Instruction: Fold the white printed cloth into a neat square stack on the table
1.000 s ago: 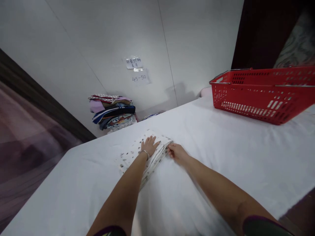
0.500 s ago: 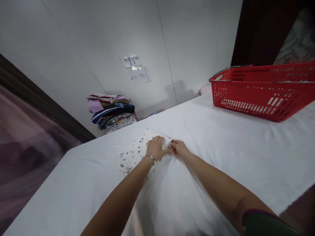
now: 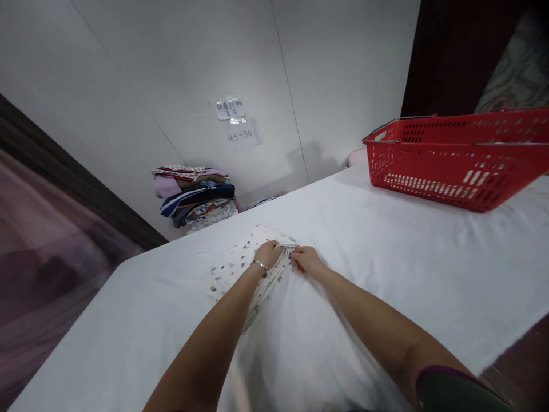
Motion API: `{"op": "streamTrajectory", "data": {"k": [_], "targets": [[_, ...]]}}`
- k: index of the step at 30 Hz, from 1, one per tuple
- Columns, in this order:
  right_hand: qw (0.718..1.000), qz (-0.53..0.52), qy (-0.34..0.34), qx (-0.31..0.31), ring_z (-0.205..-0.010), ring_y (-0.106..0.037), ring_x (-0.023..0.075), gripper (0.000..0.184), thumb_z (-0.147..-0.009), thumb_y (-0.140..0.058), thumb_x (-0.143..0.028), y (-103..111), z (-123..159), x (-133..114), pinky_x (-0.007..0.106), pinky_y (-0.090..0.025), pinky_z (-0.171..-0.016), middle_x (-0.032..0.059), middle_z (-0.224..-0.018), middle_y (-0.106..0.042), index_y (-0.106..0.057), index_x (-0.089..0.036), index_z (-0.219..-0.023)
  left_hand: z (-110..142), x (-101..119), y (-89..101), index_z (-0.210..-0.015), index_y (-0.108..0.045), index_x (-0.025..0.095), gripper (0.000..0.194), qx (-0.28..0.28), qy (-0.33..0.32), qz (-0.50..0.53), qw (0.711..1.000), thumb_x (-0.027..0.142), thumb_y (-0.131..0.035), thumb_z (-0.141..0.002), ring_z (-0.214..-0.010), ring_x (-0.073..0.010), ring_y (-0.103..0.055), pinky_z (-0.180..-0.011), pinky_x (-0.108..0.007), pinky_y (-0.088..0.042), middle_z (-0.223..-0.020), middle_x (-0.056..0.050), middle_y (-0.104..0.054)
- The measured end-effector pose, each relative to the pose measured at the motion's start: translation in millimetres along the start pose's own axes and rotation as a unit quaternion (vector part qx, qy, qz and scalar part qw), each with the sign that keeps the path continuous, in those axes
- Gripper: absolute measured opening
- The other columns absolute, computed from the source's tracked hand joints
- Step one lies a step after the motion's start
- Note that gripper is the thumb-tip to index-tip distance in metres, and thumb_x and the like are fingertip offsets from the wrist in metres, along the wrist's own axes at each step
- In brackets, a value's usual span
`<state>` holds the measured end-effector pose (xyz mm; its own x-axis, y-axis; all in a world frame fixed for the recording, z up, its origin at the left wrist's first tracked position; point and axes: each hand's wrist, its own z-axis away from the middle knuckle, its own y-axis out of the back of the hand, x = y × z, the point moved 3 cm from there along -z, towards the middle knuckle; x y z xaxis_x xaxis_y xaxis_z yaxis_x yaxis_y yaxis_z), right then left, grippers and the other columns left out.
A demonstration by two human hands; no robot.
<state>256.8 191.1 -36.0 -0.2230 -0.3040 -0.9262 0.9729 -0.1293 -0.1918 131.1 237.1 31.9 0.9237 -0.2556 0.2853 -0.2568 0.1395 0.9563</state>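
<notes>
A white cloth with small grey-green and brown prints lies folded in layers on the white-covered surface in front of me. My left hand, with a bracelet at the wrist, grips its upper right part, where the layered edges show. Close by, my right hand pinches the right corner of the same cloth between thumb and fingers. The edge between both hands is bunched and slightly raised. My left forearm covers part of the cloth's lower side.
A red plastic basket with metal handles stands at the right on the white sheet. Beyond the far edge, a stack of folded clothes sits against the wall. Handwritten paper signs are taped above. A pinkish sheer curtain hangs left.
My left hand has gone from lying spread on the cloth to gripping its edge. The layered right side is now lifted and turned into view. My right hand stays at the corner.
</notes>
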Motion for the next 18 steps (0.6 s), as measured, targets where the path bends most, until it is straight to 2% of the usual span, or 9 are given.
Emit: {"op": "streamTrajectory", "data": {"k": [6,12,18], "targets": [[0.999,-0.007,-0.003,0.034,-0.028,-0.042,0.0050,0.016,-0.074,-0.056,-0.019,-6,-4,-5,0.015,-0.026,-0.026,-0.0034,-0.043,-0.053,-0.053,-0.014,-0.059,5,1,-1.7,-0.081,-0.062,0.020,0.027,0.013,-0.007,0.009,1.000,0.036,-0.041,-0.081,-0.076,-0.0160,-0.057,-0.061,-0.024,-0.038,-0.082,-0.003,-0.066],[0.997,-0.008,-0.003,0.072,-0.029,-0.040,0.0050,0.016,-0.072,-0.056,-0.018,-16,-4,-9,0.015,-0.022,-0.026,-0.0058,-0.038,-0.045,-0.051,-0.015,-0.057,5,2,-4.6,-0.078,-0.061,0.021,0.027,0.017,-0.003,0.000,1.000,0.038,-0.040,-0.081,-0.075,-0.0173,-0.057,-0.061,-0.025,-0.038,-0.081,-0.003,-0.065],[0.993,0.026,0.027,0.111,-0.027,-0.036,0.0053,0.019,-0.068,-0.054,-0.016,-15,-7,-8,0.016,-0.025,-0.030,-0.0076,-0.029,-0.039,-0.051,-0.016,-0.050,5,3,-4.7,-0.081,-0.061,0.021,0.028,0.021,0.001,-0.015,1.000,0.038,-0.039,-0.082,-0.083,-0.0191,-0.058,-0.066,-0.027,-0.040,-0.089,-0.005,-0.065]]}}
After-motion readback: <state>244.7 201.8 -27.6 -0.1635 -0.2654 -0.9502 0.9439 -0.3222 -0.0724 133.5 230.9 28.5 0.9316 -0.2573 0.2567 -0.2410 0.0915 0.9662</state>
